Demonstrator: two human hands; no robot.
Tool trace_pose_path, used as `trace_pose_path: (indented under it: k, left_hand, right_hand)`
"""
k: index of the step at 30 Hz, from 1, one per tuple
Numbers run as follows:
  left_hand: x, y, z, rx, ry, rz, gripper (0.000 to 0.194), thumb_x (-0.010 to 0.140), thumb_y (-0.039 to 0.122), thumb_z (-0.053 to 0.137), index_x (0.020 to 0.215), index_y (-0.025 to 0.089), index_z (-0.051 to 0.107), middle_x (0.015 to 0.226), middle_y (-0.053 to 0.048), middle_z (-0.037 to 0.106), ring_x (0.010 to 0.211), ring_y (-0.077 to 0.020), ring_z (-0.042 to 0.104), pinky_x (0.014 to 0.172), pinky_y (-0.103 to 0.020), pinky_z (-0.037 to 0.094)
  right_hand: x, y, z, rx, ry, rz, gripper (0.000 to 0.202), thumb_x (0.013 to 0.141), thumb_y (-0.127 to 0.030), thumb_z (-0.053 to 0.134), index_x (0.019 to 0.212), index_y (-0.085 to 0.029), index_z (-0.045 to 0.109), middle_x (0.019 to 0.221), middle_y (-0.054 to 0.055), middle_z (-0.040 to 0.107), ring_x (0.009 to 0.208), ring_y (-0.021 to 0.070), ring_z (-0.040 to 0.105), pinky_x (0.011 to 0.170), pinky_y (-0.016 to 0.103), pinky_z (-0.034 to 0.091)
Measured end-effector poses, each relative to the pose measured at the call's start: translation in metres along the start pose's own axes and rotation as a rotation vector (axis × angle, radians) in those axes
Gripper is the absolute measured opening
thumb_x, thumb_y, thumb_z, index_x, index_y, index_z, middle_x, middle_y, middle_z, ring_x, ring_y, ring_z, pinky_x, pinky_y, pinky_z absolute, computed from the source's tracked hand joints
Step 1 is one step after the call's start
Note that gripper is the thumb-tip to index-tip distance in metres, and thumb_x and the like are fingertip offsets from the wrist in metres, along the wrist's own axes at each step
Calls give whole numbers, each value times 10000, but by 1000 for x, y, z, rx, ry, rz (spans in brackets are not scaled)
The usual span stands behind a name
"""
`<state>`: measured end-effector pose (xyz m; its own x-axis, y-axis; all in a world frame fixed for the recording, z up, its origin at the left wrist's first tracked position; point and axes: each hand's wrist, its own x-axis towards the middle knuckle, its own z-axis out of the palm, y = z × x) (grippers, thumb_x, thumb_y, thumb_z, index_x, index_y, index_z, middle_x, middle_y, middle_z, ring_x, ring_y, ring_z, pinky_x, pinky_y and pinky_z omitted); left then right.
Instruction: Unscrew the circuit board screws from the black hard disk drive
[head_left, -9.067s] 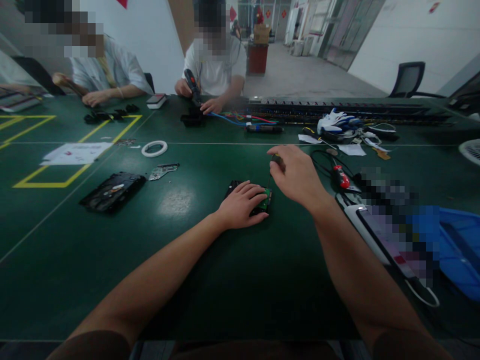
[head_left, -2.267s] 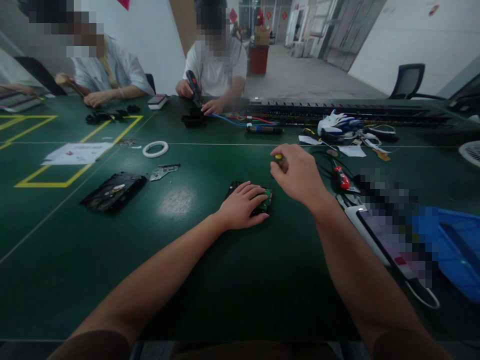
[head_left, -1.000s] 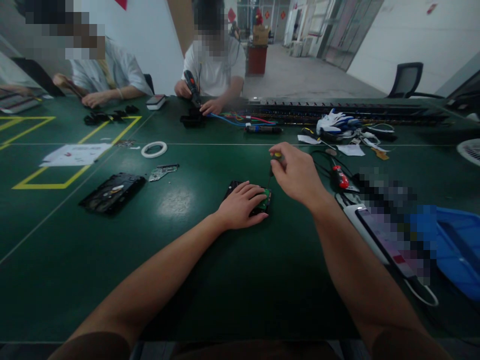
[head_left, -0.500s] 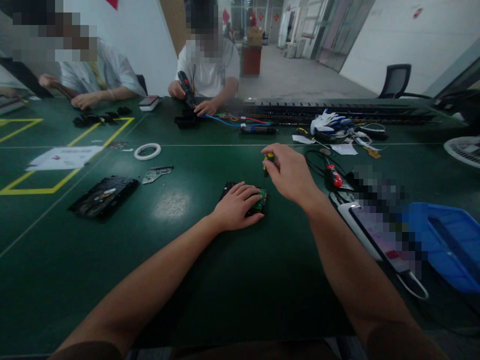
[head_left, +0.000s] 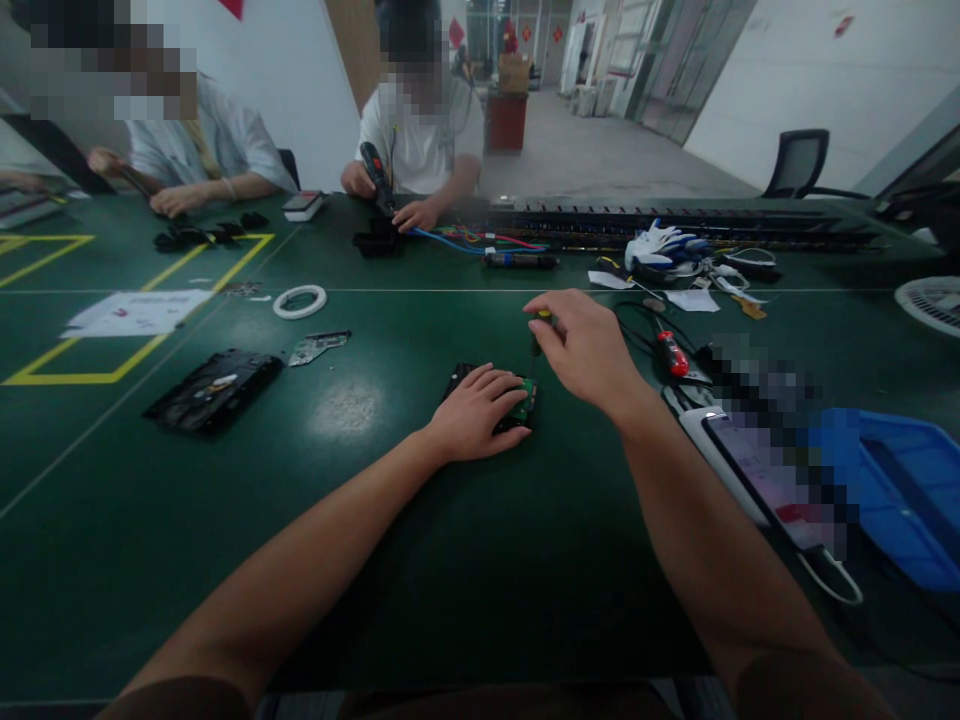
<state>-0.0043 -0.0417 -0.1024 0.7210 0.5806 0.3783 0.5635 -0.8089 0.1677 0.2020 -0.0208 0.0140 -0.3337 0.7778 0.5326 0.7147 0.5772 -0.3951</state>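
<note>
A small hard drive [head_left: 529, 398] with a green circuit board lies on the green table, mostly covered by my left hand [head_left: 480, 408]. That hand grips it from above, fingers over the top and thumb along the near edge. My right hand [head_left: 581, 335] is closed around a screwdriver [head_left: 536, 338] with a yellow and black handle, held upright. Its thin shaft points down at the drive's far right corner; whether the tip sits in a screw is too small to tell. Left of the drive lie a black drive casing [head_left: 214, 390] and a loose circuit board [head_left: 319, 347].
A white tape roll [head_left: 300, 302] and paper [head_left: 135, 313] lie left. On the right are a red screwdriver [head_left: 671, 352], a phone [head_left: 765, 480], cables and a blue tray [head_left: 907, 500]. White-blue gloves [head_left: 664, 245] lie farther back. Two people work across the table.
The screwdriver has turned slightly in my right fingers, its handle showing less yellow. My left hand stays on the drive. The whole view has shifted a little.
</note>
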Motion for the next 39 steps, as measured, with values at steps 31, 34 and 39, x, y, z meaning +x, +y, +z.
trace_pose_path:
  k: [31, 34, 39]
  left_hand:
    - [0, -2, 2, -3, 12, 7, 582, 983, 585, 580, 1421, 202, 589, 1476, -119, 603, 1421, -306, 531, 1292, -571, 288]
    - [0, -1, 2, -5, 6, 1, 576, 985, 578, 579, 1429, 211, 585, 1475, -120, 603, 1423, -310, 530, 1288, -576, 293]
    - [0, -1, 1, 0, 8, 3, 586, 985, 583, 580, 1423, 194, 590, 1475, -125, 604, 1422, -307, 530, 1295, -563, 286]
  right_hand:
    - [0, -3, -3, -8, 4, 28, 96, 959, -226, 600, 986, -259, 687, 1063, 93, 679, 998, 281, 645, 901, 445, 495]
    - [1, -2, -3, -1, 5, 6, 175, 944, -181, 580, 1058, -263, 686, 1127, 92, 707, 1027, 286, 652, 932, 455, 487]
    - [0, -3, -1, -13, 17, 53, 206, 910, -157, 581, 1083, -214, 676, 1044, 100, 720, 910, 266, 654, 869, 429, 489]
